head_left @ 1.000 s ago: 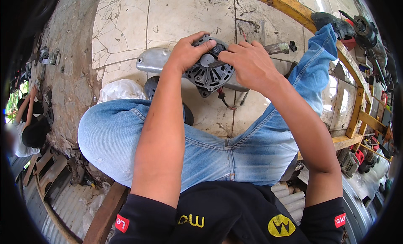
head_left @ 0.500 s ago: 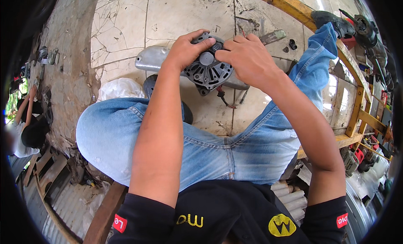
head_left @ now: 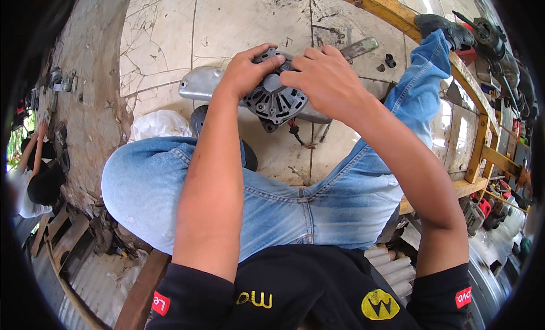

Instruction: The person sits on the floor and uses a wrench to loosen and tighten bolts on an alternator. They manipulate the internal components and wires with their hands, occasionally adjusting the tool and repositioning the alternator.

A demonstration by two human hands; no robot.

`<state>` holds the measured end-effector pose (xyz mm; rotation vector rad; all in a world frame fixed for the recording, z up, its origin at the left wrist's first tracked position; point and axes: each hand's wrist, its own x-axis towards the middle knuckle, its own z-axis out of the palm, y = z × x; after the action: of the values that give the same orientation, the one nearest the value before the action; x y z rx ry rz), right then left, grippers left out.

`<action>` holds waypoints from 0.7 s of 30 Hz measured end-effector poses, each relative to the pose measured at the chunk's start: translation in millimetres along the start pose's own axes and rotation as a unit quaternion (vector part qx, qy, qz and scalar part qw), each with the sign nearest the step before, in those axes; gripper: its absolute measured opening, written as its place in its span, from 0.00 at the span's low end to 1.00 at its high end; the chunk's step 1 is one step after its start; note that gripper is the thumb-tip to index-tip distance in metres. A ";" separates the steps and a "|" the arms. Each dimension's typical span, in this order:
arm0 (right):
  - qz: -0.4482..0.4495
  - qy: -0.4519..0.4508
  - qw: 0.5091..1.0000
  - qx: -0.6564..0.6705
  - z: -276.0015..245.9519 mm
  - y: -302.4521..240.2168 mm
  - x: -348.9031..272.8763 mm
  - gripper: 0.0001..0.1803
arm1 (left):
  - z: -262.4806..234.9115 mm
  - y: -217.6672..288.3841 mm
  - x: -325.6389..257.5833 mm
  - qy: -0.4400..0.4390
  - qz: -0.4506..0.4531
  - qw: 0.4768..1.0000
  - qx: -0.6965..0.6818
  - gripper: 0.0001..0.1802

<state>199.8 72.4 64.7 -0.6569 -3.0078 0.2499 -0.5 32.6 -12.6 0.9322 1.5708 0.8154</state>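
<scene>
A grey alternator with a slotted round end cover sits between my legs, on top of a long silvery metal part. My left hand is wrapped round its upper left side, the thumb lying across the top near the round hub. On the upper right side, my right hand has its fingers curled down against the alternator. Whatever those fingertips pinch is hidden beneath them. Short dark and reddish wires hang from the alternator's near side.
A flat scraper-like piece, a small black part and several bolts lie on the tiles beyond. White plastic bag by my left knee. A yellow metal frame runs along the right. Another person is at far left.
The whole scene has shifted slightly left in view. My right hand's fingers have changed position a little on the alternator; my left hand keeps its hold.
</scene>
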 end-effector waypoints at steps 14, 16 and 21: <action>-0.015 -0.009 1.000 0.011 -1.8 -2.2 5.3 0.13 | 1.1 0.7 -3.5 0.002 0.003 1.000 -0.012 0.32; 0.000 -0.008 1.000 -0.008 -1.7 -1.2 -0.9 0.11 | -1.1 3.3 -4.6 -0.004 -0.011 1.000 -0.025 0.32; -0.005 -0.002 1.000 -0.002 -2.0 0.3 -0.4 0.11 | -0.2 6.9 -4.8 -0.012 -0.006 1.000 0.009 0.29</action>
<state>200.4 72.8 66.6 -0.6417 -3.0153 0.2461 0.9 31.5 -4.4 0.9419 1.5640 0.7812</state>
